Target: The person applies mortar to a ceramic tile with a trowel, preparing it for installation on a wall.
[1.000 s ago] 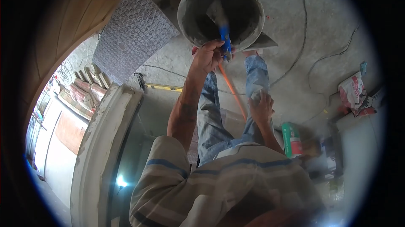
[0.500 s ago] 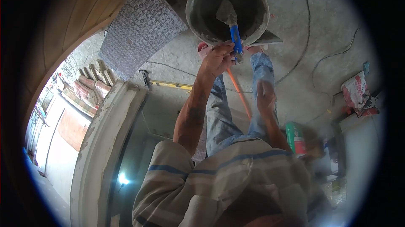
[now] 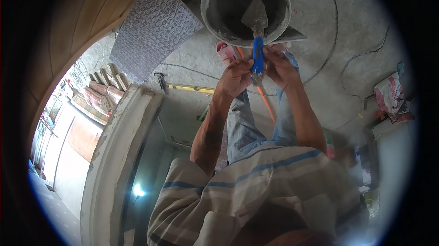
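Note:
A pointing trowel [image 3: 258, 57] with a blue handle and a mortar-smeared blade is held up in front of me, its blade toward the bucket. My left hand [image 3: 235, 76] pinches the handle from the left, fingers curled. From the other side, my right hand [image 3: 280, 68] has its thumb and fingertips on the handle too. Behind the blade stands a round bucket [image 3: 208, 22] with a grey, mortar-crusted rim and dark insides. The trowel's blade overlaps the bucket's opening in this view.
A patterned grey tile [image 3: 153, 33] lies left of the bucket. A yellow spirit level [image 3: 190, 88] and an orange pipe [image 3: 265, 102] are on the concrete floor. Dark cables [image 3: 336, 26] and a red-white bag [image 3: 390, 95] lie to the right. A door frame [image 3: 121, 150] stands at left.
My right hand has come up from beside my leg to the trowel handle. The trowel has shifted slightly right, its blade turned more face-on.

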Available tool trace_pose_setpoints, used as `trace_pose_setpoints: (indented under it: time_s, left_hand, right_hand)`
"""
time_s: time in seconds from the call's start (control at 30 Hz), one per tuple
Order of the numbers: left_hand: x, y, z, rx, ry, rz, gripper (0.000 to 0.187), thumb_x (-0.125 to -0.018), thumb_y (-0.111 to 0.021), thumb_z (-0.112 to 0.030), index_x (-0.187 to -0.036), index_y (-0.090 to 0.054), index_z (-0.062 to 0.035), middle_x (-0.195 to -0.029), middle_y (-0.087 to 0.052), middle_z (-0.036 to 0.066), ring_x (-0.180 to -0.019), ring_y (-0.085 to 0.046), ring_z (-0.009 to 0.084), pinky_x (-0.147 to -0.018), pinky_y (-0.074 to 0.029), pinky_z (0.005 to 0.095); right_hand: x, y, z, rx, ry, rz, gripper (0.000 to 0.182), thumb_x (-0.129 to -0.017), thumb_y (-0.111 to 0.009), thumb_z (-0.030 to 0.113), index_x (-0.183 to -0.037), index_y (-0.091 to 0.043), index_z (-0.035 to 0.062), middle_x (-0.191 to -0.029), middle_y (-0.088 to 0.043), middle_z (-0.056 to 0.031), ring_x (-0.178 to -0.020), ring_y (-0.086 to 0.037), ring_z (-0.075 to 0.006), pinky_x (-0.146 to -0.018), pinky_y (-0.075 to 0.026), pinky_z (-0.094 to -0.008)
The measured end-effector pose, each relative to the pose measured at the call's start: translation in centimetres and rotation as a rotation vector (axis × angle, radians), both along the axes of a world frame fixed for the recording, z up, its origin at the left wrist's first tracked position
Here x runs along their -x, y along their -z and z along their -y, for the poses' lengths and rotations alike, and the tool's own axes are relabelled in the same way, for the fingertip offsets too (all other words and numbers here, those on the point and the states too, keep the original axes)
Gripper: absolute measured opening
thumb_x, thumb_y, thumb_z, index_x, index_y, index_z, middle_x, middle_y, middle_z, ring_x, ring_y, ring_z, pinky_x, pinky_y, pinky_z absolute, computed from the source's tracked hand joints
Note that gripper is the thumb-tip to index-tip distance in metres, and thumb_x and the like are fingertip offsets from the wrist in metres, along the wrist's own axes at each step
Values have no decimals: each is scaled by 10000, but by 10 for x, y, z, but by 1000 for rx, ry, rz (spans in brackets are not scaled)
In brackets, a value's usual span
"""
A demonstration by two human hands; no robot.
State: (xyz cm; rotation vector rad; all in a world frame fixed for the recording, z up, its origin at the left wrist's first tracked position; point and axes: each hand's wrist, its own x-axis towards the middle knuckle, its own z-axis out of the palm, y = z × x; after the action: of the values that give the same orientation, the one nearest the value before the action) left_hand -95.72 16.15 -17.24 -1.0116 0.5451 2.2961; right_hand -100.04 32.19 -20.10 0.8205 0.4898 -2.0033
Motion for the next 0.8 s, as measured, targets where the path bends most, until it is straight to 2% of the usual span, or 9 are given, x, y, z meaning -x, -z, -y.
trace_pose_setpoints:
  time_s: [0.1, 0.2, 0.3, 0.37, 0.47, 0.5, 0.6, 0.67, 0.8]
  left_hand:
    - [5, -5, 7, 11, 68, -51, 302, -934, -503, -202, -1112, -539, 39, -985, -622, 128, -878, -621, 230, -787, -486, 376]
    - [5, -7, 12, 144, 258, -33, 314, -934, -494, -190, -1153, -546, 30, -999, -611, 66, -857, -583, 147, -813, -442, 303]
    - [9, -14, 9, 387, 258, -23, 395, -948, -474, -286, -1233, -519, -17, -1017, -591, 56, -847, -553, 129, -799, -422, 280]
    - [9, -18, 7, 742, 322, -101, 517, -988, -348, -386, -1336, -400, -8, -1113, -545, 81, -960, -524, 154, -819, -407, 292]
    - [-8, 8, 17, 772, 457, -329, 659, -972, -225, -529, -1434, -266, -60, -1235, -452, 66, -1026, -463, 128, -829, -372, 267]
    - [-8, 10, 15, 768, 455, -328, 659, -972, -225, -529, -1434, -266, -60, -1235, -452, 66, -1026, -463, 128, -829, -372, 267]
    - [-6, 14, -2, 776, 458, -405, 626, -982, -135, -478, -1439, -274, -73, -1297, -384, 127, -1188, -380, 224, -1003, -284, 315]
    - [0, 12, -14, 616, 236, -352, 658, -975, -113, -506, -1434, -281, -66, -1287, -384, 142, -1207, -378, 255, -1037, -250, 333]
    - [2, 11, -3, 715, 369, -394, 670, -972, -109, -513, -1428, -289, -56, -1310, -375, 142, -1241, -361, 254, -1043, -249, 329]
  right_hand:
    - [3, -7, 2, -64, -14, 8, 229, -918, -561, 198, -1056, -612, 22, -921, -631, -44, -800, -585, -123, -677, -469, -274]
    - [4, -3, 4, -119, -13, -106, 213, -904, -581, 185, -1031, -611, 16, -905, -627, -45, -802, -589, -135, -692, -471, -283]
    - [10, -8, 7, -110, 17, -36, 212, -888, -602, 171, -1023, -607, 7, -908, -631, -58, -816, -594, -149, -701, -474, -293]
    - [12, -8, 7, -116, 39, -23, 209, -883, -607, 176, -1023, -603, 22, -910, -632, -58, -842, -605, -166, -732, -484, -315]
    - [14, -13, 5, -125, 56, 5, 208, -880, -610, 180, -1029, -595, 35, -919, -631, -59, -873, -616, -180, -764, -493, -336]
    - [15, -14, 5, -118, 53, 21, 210, -881, -608, 178, -1033, -592, 34, -925, -630, -60, -878, -615, -178, -766, -492, -335]
    - [8, -8, 9, -104, 86, 98, 215, -876, -617, 173, -1022, -607, 15, -901, -629, -68, -858, -605, -183, -749, -494, -341]
    - [7, -3, 12, -134, 71, 84, 223, -876, -619, 176, -1024, -604, 10, -907, -628, -73, -858, -605, -186, -746, -494, -342]
    - [16, -10, 16, -183, 10, 88, 245, -874, -623, 185, -1037, -597, 3, -914, -621, -76, -857, -603, -180, -742, -494, -344]
